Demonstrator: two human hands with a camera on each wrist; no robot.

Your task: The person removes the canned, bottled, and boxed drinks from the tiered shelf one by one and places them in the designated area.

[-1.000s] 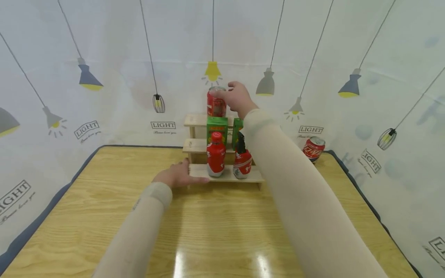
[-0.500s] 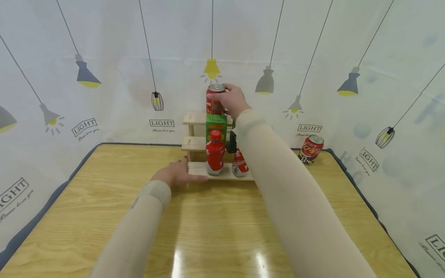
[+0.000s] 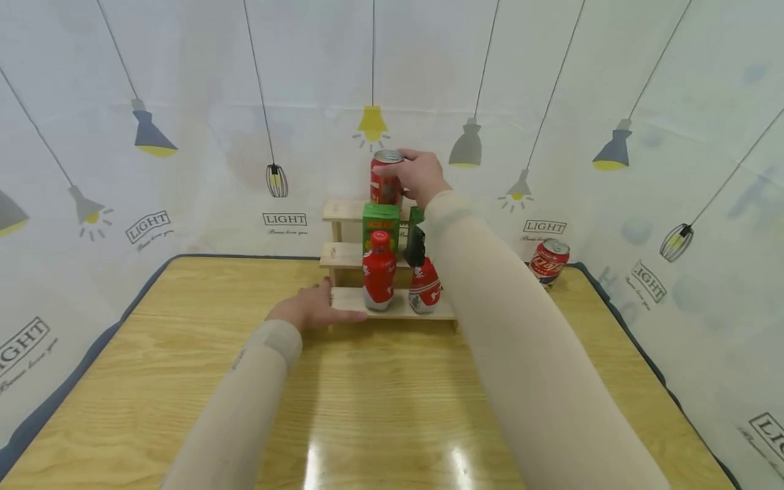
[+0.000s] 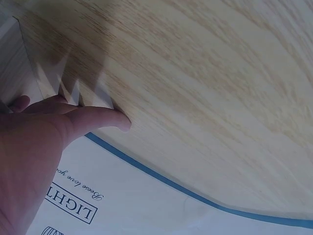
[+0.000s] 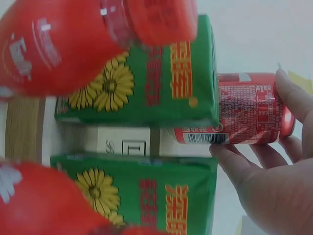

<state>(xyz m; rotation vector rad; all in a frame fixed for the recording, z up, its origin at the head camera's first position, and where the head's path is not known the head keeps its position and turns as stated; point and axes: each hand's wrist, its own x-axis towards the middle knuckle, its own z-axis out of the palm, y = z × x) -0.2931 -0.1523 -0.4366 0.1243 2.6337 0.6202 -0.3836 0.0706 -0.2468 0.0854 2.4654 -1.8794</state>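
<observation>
My right hand (image 3: 419, 175) holds a red drink can (image 3: 384, 185) at the back, on the top tier of a small wooden three-step display stand (image 3: 343, 254). In the right wrist view its fingertips touch the side of the can (image 5: 249, 107). My left hand (image 3: 312, 307) rests against the stand's lower left end, thumb along the front edge, fingers extended. Two green drink cartons, one left (image 3: 381, 228) and one right (image 5: 137, 191), stand on the middle tier. On the bottom tier are two red bottles, left (image 3: 379, 275) and right (image 3: 425, 289); a black piece hides the right one's top.
Another red can (image 3: 549, 260) stands at the table's back right corner. The wooden table (image 3: 367, 401) reaches a white printed backdrop (image 3: 214, 156) behind and at both sides. My right forearm crosses over the stand's right end.
My right hand's fingers have come down closer around the can, and the can has shifted slightly right on the top tier. The left hand stays on the stand.
</observation>
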